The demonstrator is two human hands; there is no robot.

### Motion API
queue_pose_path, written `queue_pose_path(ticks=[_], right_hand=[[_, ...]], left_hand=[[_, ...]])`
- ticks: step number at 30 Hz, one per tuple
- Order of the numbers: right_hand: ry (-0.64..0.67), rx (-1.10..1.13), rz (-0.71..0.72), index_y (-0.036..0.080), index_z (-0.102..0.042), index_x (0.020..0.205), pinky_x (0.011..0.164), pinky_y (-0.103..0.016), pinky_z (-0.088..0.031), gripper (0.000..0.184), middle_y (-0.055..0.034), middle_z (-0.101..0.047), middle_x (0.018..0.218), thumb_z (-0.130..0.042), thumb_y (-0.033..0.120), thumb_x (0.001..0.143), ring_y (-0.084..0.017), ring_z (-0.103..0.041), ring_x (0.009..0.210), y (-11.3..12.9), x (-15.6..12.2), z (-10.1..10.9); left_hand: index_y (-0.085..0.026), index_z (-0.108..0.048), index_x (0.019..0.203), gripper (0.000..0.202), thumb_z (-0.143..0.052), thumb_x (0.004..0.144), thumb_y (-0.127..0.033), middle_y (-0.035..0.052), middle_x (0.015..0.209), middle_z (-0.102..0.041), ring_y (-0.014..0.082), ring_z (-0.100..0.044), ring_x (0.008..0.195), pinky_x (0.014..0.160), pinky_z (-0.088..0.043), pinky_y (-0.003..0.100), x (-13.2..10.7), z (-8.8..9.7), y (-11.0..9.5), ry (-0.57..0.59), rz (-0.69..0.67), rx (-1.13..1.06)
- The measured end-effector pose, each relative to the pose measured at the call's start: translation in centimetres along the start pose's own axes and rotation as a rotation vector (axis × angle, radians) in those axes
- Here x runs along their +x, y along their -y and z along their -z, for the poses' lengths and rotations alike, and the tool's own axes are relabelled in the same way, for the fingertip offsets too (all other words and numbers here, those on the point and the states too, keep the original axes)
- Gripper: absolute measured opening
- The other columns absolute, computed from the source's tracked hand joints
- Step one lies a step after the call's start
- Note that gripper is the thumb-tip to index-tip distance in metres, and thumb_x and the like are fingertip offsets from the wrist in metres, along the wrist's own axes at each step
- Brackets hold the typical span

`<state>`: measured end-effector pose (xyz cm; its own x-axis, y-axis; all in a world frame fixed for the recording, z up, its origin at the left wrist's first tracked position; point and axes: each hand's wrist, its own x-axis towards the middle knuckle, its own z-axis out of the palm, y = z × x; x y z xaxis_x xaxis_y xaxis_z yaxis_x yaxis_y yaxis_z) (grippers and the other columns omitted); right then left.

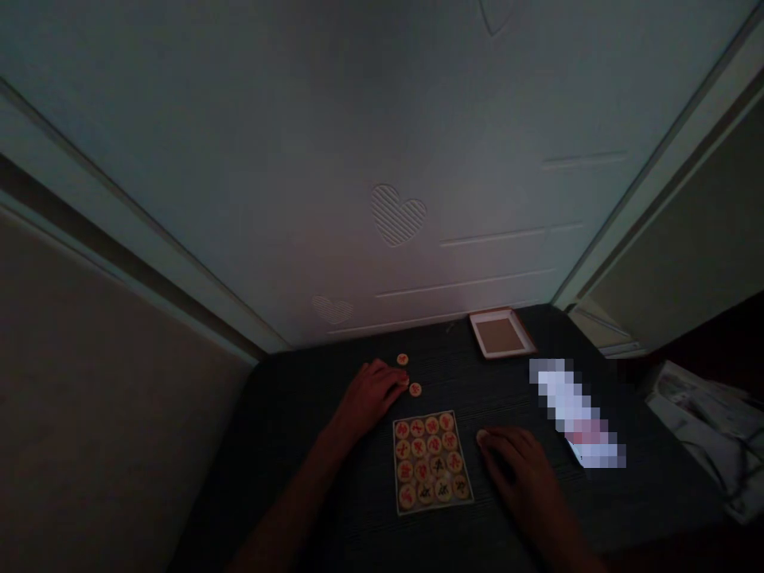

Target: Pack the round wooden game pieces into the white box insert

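Observation:
A small square tray [396, 469] lies on a dark table [298, 414], filled with several round tan game discs [430, 461] marked in red and black. My left hand [371, 395] rests on the table just behind the tray, fingers curled down, fingertips touching a loose disc [415, 389]. A second loose disc [402, 359] lies a little farther back. My right hand [518, 460] lies flat on the table to the right of the tray, fingers stretched toward it, holding nothing.
An open, shallow square box [500, 334] sits at the back right of the table. A blurred white object [574, 414] lies to the right. A pale wall with heart patterns [397, 213] stands behind. Crumpled plastic [710, 422] is at far right.

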<state>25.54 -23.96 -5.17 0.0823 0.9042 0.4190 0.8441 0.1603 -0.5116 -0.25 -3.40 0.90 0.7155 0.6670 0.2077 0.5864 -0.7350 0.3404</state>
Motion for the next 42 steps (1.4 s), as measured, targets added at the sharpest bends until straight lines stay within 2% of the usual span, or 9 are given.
queue_pose_path(ticks=[6,14,19,25,28,31,36,39,42], right_hand=[[-0.026,0.096,-0.008,0.03,-0.063,0.125,0.091,-0.043,-0.061,0.026,-0.0053,-0.073,0.117,-0.059,0.028,0.099,-0.024,-0.069,0.107,1.6,-2.8,0.1],[-0.056,0.045,-0.013,0.03,-0.061,0.128,0.094,-0.046,-0.058,0.029,-0.0046,-0.073,0.12,-0.057,0.027,0.1,-0.025,-0.068,0.112,0.4,-3.4,0.3],[-0.056,-0.015,-0.016,0.029,-0.063,0.127,0.099,-0.05,-0.055,0.028,-0.0059,-0.073,0.123,-0.056,0.028,0.1,-0.027,-0.067,0.117,-0.9,-1.0,0.9],[-0.01,-0.047,-0.019,0.026,-0.066,0.122,0.098,-0.05,-0.054,0.025,-0.0077,-0.073,0.123,-0.056,0.032,0.1,-0.028,-0.066,0.117,-2.3,4.6,0.6],[0.03,-0.059,-0.036,0.025,-0.066,0.119,0.096,-0.05,-0.054,0.023,-0.0084,-0.073,0.121,-0.054,0.033,0.1,-0.029,-0.067,0.115,-3.0,6.6,-0.2],[0.066,-0.054,-0.032,0.025,-0.065,0.119,0.096,-0.051,-0.054,0.024,-0.0084,-0.073,0.12,-0.053,0.033,0.101,-0.028,-0.067,0.113,-3.4,7.1,-1.0],[-0.001,-0.075,-0.051,0.026,-0.06,0.132,0.103,-0.052,-0.052,0.034,-0.0113,-0.063,0.138,-0.053,0.038,0.101,-0.03,-0.06,0.126,-2.9,4.1,-0.8],[-0.062,-0.062,-0.094,0.027,-0.061,0.131,0.102,-0.05,-0.054,0.034,-0.0103,-0.063,0.136,-0.053,0.042,0.101,-0.028,-0.062,0.123,-2.3,0.9,-0.2],[-0.105,-0.051,-0.112,0.029,-0.063,0.127,0.095,-0.046,-0.059,0.03,-0.0078,-0.068,0.127,-0.054,0.042,0.101,-0.026,-0.067,0.114,-1.8,-2.1,0.2]], left_hand=[[-0.028,-0.07,0.11,0.013,-0.061,0.1,-0.031,0.0014,0.121,-0.072,0.0222,-0.063,0.113,0.1,-0.046,0.044,-2.3,0.6,-2.4,-0.075,0.038,-0.047],[-0.026,-0.071,0.11,0.017,-0.057,0.1,-0.026,0.0036,0.122,-0.072,0.0229,-0.065,0.113,0.1,-0.049,0.046,-3.8,-0.2,-0.7,-0.134,0.105,-0.008],[-0.024,-0.07,0.113,0.019,-0.056,0.1,-0.025,0.005,0.123,-0.07,0.0229,-0.064,0.114,0.103,-0.049,0.048,-4.1,-0.9,-0.3,-0.125,0.103,-0.026],[-0.028,-0.067,0.118,0.022,-0.059,0.098,-0.024,0.0026,0.124,-0.07,0.0243,-0.064,0.116,0.11,-0.044,0.052,-3.2,-1.8,-0.3,-0.16,0.183,-0.059],[-0.027,-0.066,0.118,0.022,-0.062,0.097,-0.025,0.0031,0.124,-0.071,0.0257,-0.064,0.115,0.105,-0.047,0.051,-2.1,-2.0,-0.2,-0.181,0.202,-0.075],[-0.026,-0.068,0.111,0.016,-0.065,0.095,-0.026,0.0025,0.117,-0.074,0.0255,-0.066,0.109,0.098,-0.051,0.047,-1.0,-2.0,0.0,-0.17,0.195,-0.093],[-0.026,-0.067,0.105,0.011,-0.067,0.094,-0.023,0.0009,0.108,-0.075,0.0221,-0.067,0.101,0.096,-0.052,0.044,-0.7,-0.9,-1.3,-0.184,0.202,-0.145],[-0.027,-0.065,0.108,0.011,-0.067,0.096,-0.026,0.0004,0.111,-0.074,0.0197,-0.068,0.102,0.101,-0.05,0.043,-2.5,0.5,-4.5,-0.216,0.159,-0.254],[-0.028,-0.066,0.103,0.009,-0.069,0.095,-0.026,-0.0006,0.113,-0.074,0.0214,-0.067,0.106,0.102,-0.048,0.046,-5.2,0.8,-8.0,-0.131,0.044,-0.244]])
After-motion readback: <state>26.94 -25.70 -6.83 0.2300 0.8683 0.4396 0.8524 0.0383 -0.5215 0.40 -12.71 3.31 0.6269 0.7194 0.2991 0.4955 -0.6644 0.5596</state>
